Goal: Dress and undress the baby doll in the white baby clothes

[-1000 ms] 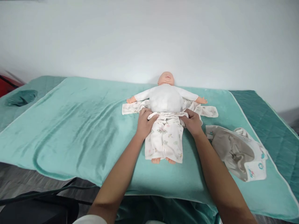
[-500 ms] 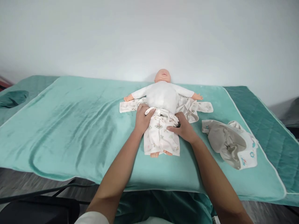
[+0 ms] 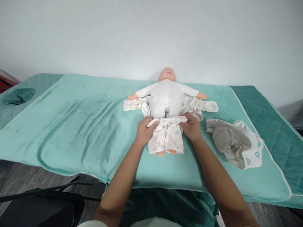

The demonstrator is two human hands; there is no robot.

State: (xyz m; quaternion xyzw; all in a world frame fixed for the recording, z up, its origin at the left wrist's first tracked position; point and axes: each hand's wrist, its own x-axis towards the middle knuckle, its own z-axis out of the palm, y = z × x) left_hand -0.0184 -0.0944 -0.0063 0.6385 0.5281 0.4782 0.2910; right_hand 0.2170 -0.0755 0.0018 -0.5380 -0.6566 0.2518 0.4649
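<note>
A baby doll [image 3: 167,96] with a white cloth body lies face up on a teal blanket [image 3: 78,119], arms spread. It wears white printed trousers [image 3: 168,138], and its bare feet stick out at the near end. My left hand [image 3: 144,130] grips the left side of the trousers' waistband. My right hand [image 3: 191,126] grips the right side. The waistband sits low, below the doll's belly. An opened printed baby top [image 3: 203,107] lies spread under the doll's back and arms.
A crumpled grey and white garment [image 3: 236,143] lies on the blanket to the right. A darker quilted cover [image 3: 265,107] shows at the right end. A white wall stands behind. A black object [image 3: 40,209] sits low at the left.
The trousers' waistband has come down from the doll's belly towards its hips. My right hand went from the middle of the trousers back to the waistband's right side.
</note>
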